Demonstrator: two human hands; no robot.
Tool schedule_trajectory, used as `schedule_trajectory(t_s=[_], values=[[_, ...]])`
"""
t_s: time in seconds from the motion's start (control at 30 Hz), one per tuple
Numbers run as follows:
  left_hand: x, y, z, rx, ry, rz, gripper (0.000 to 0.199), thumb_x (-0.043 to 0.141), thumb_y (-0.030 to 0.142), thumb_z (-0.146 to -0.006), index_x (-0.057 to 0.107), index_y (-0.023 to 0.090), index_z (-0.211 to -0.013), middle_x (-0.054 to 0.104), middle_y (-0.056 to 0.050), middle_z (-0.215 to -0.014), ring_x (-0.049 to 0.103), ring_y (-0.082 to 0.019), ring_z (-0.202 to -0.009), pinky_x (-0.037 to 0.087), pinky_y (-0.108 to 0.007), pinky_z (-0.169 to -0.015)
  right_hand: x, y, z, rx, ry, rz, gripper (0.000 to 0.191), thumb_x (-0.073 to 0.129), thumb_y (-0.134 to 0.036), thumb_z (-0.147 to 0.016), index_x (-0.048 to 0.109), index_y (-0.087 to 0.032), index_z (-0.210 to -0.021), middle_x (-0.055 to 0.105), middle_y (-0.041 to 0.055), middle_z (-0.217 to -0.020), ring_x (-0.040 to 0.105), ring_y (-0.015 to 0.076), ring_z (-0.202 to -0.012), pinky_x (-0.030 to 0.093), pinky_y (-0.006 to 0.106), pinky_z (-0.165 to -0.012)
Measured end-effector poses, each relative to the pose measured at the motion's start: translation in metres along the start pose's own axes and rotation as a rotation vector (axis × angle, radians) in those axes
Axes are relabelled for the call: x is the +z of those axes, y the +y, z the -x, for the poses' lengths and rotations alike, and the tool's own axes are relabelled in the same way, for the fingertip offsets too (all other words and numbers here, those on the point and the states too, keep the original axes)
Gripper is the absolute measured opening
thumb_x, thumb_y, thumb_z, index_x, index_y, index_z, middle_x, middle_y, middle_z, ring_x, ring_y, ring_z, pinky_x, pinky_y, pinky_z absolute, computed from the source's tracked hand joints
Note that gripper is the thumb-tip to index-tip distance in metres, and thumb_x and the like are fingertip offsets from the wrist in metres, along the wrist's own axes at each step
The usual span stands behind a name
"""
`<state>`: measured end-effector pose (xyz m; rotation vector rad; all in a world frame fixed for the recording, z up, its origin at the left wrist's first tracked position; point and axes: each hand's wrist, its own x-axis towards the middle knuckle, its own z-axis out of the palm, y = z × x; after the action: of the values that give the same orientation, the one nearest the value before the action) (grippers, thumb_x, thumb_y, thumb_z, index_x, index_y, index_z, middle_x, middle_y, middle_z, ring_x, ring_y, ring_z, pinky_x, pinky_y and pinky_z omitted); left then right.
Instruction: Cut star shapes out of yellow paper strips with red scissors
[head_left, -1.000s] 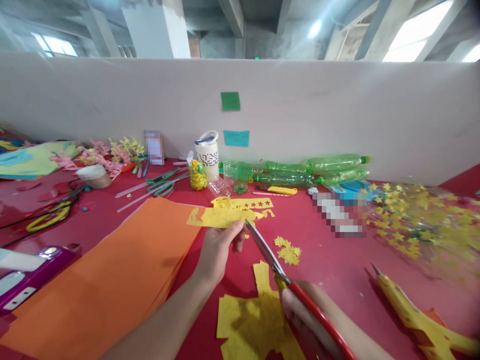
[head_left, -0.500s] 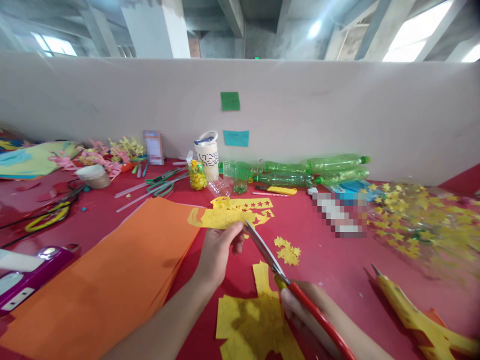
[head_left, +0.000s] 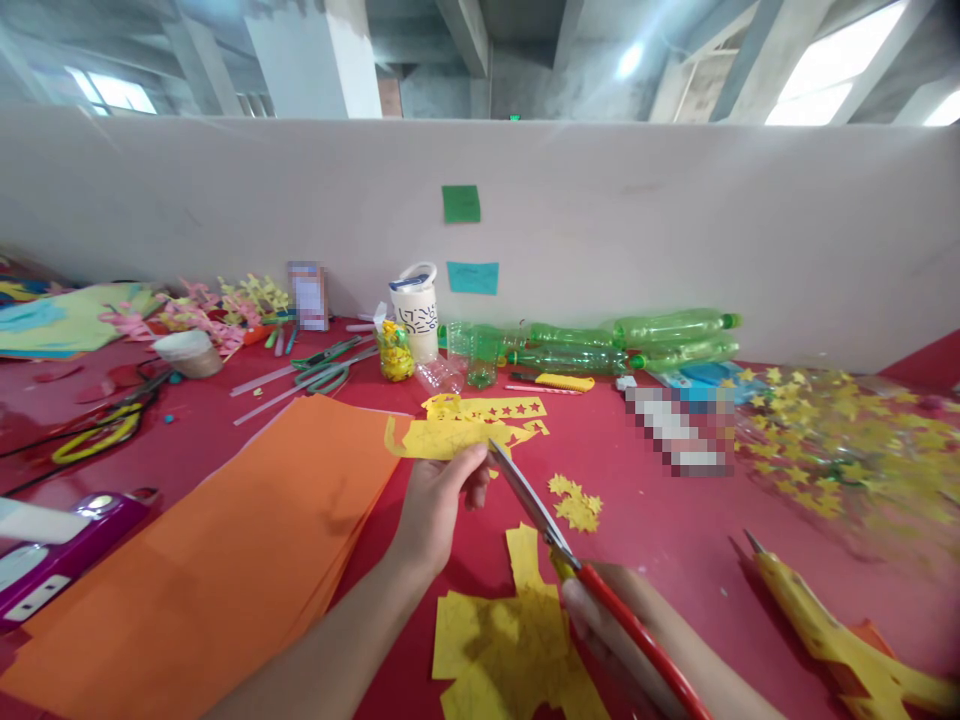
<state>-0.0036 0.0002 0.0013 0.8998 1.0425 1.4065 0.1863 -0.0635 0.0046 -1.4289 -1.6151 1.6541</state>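
Scissors (head_left: 531, 498) sit in our right hand (head_left: 611, 605), its grip closed around the red handles, with the blades slanting away and leftward to the yellow strip (head_left: 442, 436), which our left hand (head_left: 435, 505) pinches under the thumb. We hold the strip by its near edge, over the counter (head_left: 660, 560), probably so that the part beside the blades is steady; whether the tips bite into it, we cannot tell. Its left end reaches over the orange sheets (head_left: 225, 540). Just beyond it lie offcuts (head_left: 487, 406) with star-shaped holes, while loose stars (head_left: 577, 505) lie heaped right of the blades, most likely to be near yet out of their path. Yellow sheets (head_left: 491, 640) lie between our forearms, partly under the right hand, and crowd the room there; our left thumb, close by the tips, hides some of the strip. A glue gun (head_left: 817, 610) rests farther right, its nozzle pointing away from us. At the back we see a cutter (head_left: 566, 382), green bottles (head_left: 667, 328) and a cup (head_left: 415, 310), with a star spray (head_left: 829, 440) on the right.
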Motion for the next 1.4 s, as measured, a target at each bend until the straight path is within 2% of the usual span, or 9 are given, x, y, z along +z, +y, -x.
schedule_trajectory(t_s=[0.33,0.6,0.83,1.03,1.23,1.4], values=[[-0.001,0.000,-0.001,-0.009,-0.004,0.016,0.021,0.062,0.031,-0.078,0.064,0.014,-0.065,0.054,0.002,-0.054,0.046,-0.006,-0.045,0.036,-0.019,-0.045,0.000,-0.004,-0.001,-0.038,0.028,0.011,0.059,0.046,-0.076,-0.074,0.033,-0.020,-0.060,0.026,-0.0048,-0.060,0.025,0.0091,-0.055,0.023,0.021,-0.044],[-0.003,-0.002,-0.002,0.009,-0.004,0.013,0.021,0.062,0.028,-0.078,0.064,0.014,-0.063,0.056,0.001,-0.053,0.047,-0.007,-0.045,0.035,-0.020,-0.046,-0.001,-0.010,0.001,0.002,0.018,0.040,0.059,0.045,-0.077,-0.073,0.034,-0.021,-0.061,0.029,-0.0049,-0.059,0.027,0.0092,-0.053,0.024,0.021,-0.044],[-0.002,-0.002,-0.002,0.002,0.014,0.007,0.021,0.062,0.029,-0.076,0.064,0.014,-0.061,0.056,0.001,-0.051,0.046,-0.008,-0.045,0.035,-0.021,-0.046,-0.002,-0.007,0.000,-0.004,0.036,-0.038,0.057,0.056,-0.072,-0.070,0.035,-0.020,-0.058,0.029,-0.0047,-0.057,0.028,0.0094,-0.054,0.026,0.021,-0.045],[-0.004,0.000,-0.004,0.013,0.007,-0.004,0.025,0.061,0.033,-0.078,0.064,0.014,-0.061,0.056,0.000,-0.052,0.048,-0.009,-0.045,0.035,-0.022,-0.046,-0.002,-0.007,0.000,0.058,0.039,-0.054,0.054,0.059,-0.070,-0.070,0.041,-0.019,-0.060,0.032,-0.0050,-0.056,0.030,0.0091,-0.053,0.029,0.020,-0.045],[-0.009,-0.004,-0.007,0.094,0.085,-0.070,0.028,0.064,0.034,-0.075,0.060,0.016,-0.054,0.054,0.001,-0.048,0.048,-0.010,-0.047,0.038,-0.024,-0.049,-0.003,-0.003,0.002,0.037,0.024,-0.160,0.053,0.062,-0.068,-0.069,0.052,-0.016,-0.064,0.042,-0.0039,-0.057,0.038,0.0094,-0.053,0.037,0.020,-0.050],[-0.003,-0.001,0.005,0.079,0.114,-0.202,0.034,0.062,0.042,-0.078,0.061,0.017,-0.053,0.058,-0.002,-0.053,0.054,-0.013,-0.057,0.043,-0.024,-0.057,-0.002,0.000,0.005,0.083,0.029,-0.161,0.055,0.057,-0.071,-0.072,0.050,-0.017,-0.070,0.040,-0.0051,-0.058,0.034,0.0074,-0.050,0.030,0.018,-0.045]])
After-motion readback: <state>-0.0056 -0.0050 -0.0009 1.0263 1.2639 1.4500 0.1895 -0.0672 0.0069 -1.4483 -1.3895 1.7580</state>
